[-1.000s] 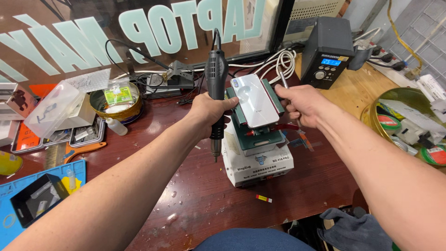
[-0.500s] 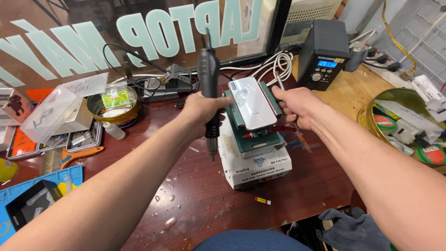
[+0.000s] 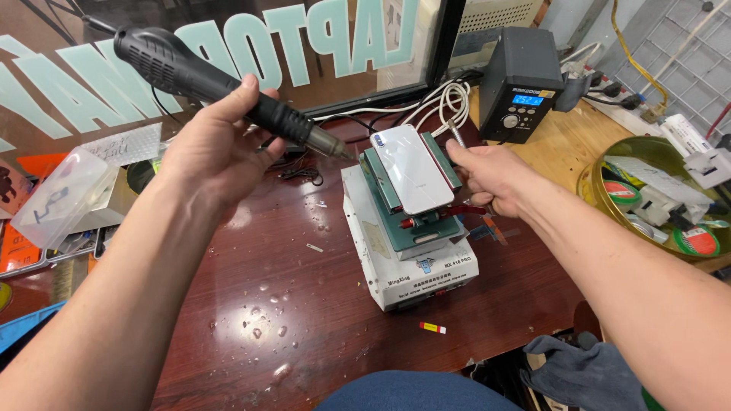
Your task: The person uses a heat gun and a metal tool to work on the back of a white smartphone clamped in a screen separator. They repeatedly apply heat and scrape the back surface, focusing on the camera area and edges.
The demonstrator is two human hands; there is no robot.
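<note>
The bench [image 3: 289, 304] lies open in front of and to the left of the white machine [image 3: 411, 259], with only scattered droplets and a small red-and-yellow chip [image 3: 432, 327] there. Behind the machine the way is crowded: coiled white cables [image 3: 442, 99], the dark control box [image 3: 521, 84] and the window pane [image 3: 228, 46]. On the left edge a clear plastic box [image 3: 57, 194] blocks; on the right, a round tin [image 3: 590, 186] full of parts. The left hand [image 3: 209, 148] and hot-air tool [image 3: 221, 84] hang above the open stretch.

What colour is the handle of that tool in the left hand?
Black, with a metal nozzle; the heat tool shows clearly in the head view.
</note>
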